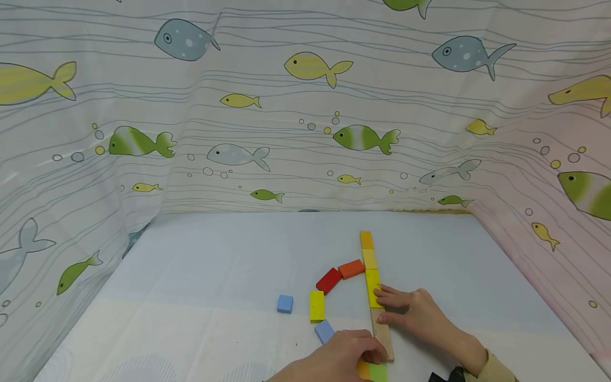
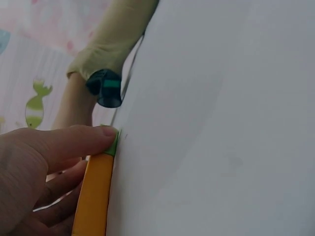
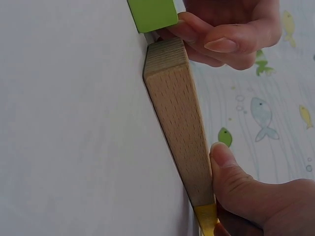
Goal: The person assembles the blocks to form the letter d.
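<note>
In the head view my left hand [image 1: 339, 350] is at the bottom, its thumb and fingers pinching a green block [image 1: 378, 373] beside an orange block [image 1: 363, 369]. The left wrist view shows the thumb on the green block's end. My right hand [image 1: 420, 315] touches a line of blocks from its right side. Its thumb rests against a plain wooden block [image 3: 174, 118], and its fairly straight fingers reach onto a yellow block [image 1: 373, 286]. A small gap separates the green block from the wooden block's near end in the right wrist view.
Beyond the yellow block, a paler yellow block [image 1: 369, 259] and an orange-yellow one [image 1: 366, 240] extend the line. An orange-red block [image 1: 351, 269], red block [image 1: 329, 280], yellow block [image 1: 317, 306] and blue block [image 1: 324, 331] curve leftward. A blue cube [image 1: 285, 304] lies apart.
</note>
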`<control>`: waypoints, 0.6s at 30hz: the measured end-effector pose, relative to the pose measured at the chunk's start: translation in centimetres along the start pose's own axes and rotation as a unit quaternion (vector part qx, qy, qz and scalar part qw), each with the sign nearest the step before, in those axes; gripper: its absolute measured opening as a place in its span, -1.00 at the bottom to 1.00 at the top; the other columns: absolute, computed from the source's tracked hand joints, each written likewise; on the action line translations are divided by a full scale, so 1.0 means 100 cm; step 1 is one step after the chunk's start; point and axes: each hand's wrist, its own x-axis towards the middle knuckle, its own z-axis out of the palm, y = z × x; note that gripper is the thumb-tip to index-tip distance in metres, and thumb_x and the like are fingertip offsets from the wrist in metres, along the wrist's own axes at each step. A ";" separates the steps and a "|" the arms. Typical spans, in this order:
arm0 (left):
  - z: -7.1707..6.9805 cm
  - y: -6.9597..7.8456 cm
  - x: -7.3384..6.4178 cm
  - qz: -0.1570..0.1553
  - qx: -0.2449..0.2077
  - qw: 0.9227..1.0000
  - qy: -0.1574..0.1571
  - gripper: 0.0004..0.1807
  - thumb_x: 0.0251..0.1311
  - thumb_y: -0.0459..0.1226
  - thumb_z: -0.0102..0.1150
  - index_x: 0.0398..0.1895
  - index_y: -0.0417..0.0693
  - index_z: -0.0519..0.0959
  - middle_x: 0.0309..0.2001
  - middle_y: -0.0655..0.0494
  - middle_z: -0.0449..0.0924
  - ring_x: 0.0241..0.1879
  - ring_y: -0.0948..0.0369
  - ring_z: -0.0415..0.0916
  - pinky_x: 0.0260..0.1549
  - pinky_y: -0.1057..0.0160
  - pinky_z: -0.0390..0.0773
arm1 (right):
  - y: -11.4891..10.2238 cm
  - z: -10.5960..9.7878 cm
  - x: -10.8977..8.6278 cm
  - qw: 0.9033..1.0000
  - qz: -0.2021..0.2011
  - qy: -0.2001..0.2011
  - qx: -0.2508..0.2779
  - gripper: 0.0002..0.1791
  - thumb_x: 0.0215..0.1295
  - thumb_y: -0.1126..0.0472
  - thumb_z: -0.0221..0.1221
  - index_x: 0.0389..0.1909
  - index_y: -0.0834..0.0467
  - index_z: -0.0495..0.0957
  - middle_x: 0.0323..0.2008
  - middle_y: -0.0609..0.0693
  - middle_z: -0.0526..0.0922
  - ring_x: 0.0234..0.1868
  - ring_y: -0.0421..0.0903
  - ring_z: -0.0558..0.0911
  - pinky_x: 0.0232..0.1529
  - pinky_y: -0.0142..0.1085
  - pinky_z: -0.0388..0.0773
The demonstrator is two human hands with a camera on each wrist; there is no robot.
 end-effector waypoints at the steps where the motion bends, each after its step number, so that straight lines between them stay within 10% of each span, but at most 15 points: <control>1: 0.000 0.000 0.000 0.000 -0.003 1.000 0.001 -0.58 0.21 -0.12 0.38 0.13 0.04 0.60 -0.17 0.43 0.55 -0.23 0.61 0.41 -0.13 0.61 0.49 | 0.000 0.000 0.000 1.000 0.000 0.000 0.000 -0.47 0.12 -0.19 0.36 0.01 0.07 0.73 0.05 -0.09 0.72 0.13 -0.02 0.65 -0.02 -0.27 0.67; 18: -0.005 -0.004 -0.002 -0.041 -0.079 0.996 -0.001 -0.64 0.17 -0.21 0.41 0.04 0.04 0.62 -0.25 0.46 0.53 -0.27 0.56 0.42 -0.17 0.57 0.53 | 0.001 0.001 0.000 1.000 0.008 0.001 0.010 -0.47 0.10 -0.17 0.38 0.01 0.08 0.73 0.04 -0.10 0.72 0.13 -0.04 0.66 -0.02 -0.30 0.66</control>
